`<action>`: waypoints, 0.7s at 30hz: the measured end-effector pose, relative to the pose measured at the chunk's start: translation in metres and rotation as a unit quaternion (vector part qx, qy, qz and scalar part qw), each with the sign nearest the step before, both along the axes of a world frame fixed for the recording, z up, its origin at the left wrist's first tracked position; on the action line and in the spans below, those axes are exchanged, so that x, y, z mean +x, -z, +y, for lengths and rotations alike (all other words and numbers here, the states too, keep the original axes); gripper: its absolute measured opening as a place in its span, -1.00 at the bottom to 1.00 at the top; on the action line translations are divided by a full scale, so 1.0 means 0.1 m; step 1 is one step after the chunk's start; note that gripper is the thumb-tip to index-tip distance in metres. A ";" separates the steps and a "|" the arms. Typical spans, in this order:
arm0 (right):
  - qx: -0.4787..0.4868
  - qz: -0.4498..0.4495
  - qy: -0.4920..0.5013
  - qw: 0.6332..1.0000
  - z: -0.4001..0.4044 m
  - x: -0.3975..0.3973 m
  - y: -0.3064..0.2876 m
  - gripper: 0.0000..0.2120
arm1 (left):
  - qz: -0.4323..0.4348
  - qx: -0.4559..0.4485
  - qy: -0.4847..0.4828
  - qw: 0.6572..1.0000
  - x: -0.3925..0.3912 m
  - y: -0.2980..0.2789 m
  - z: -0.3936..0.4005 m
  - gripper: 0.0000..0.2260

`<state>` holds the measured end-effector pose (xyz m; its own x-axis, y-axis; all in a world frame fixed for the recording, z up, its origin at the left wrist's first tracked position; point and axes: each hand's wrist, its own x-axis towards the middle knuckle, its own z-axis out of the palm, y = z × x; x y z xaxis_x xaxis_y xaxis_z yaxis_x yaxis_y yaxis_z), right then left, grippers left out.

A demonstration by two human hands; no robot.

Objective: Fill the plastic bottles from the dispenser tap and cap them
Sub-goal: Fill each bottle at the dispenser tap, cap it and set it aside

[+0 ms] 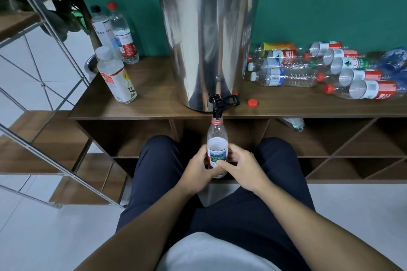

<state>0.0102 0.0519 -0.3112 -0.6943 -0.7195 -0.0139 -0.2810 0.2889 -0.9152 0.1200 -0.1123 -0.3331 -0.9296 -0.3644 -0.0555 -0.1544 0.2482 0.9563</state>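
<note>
Bench: wooden bench (154, 103) against green wall, steel dispenser (209, 39) on it.
Bottle: bottle (217, 138) upright, mouth directly under tap (217, 105).
Grip: both my left hand (198, 166) and right hand (239, 166) grasp its lower body.

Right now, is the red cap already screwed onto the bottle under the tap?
No: the bottle has an open neck under the tap, and a loose red cap lies on the shelf.
</note>
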 end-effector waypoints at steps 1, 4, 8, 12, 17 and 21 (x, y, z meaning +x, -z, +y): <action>0.000 0.004 -0.002 1.000 0.00 0.00 0.00 -0.59 | -0.002 -0.001 -0.002 1.000 0.01 -0.01 0.01 -0.45; 0.000 0.005 -0.004 1.000 0.01 0.03 -0.01 -0.60 | -0.001 -0.005 -0.005 1.000 0.02 -0.02 0.02 -0.47; 0.002 0.005 -0.001 1.000 0.03 0.04 -0.02 -0.62 | 0.001 -0.006 -0.002 1.000 0.02 0.00 0.02 -0.47; 0.003 0.002 0.000 1.000 0.02 0.06 -0.02 -0.61 | 0.004 -0.003 0.002 1.000 0.01 0.02 0.01 -0.46; 0.010 0.006 -0.001 1.000 0.02 0.07 -0.01 -0.57 | 0.001 -0.005 0.004 1.000 0.02 0.00 0.02 -0.48; 0.008 0.005 0.002 1.000 0.01 0.06 -0.01 -0.64 | 0.000 -0.003 0.004 1.000 0.02 -0.02 0.02 -0.49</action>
<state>0.0159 0.0534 -0.3104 -0.6968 -0.7170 -0.0192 -0.2889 0.3051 -0.9074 0.1223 -0.1099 -0.3313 -0.9328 -0.3565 -0.0532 -0.1521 0.2555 0.9548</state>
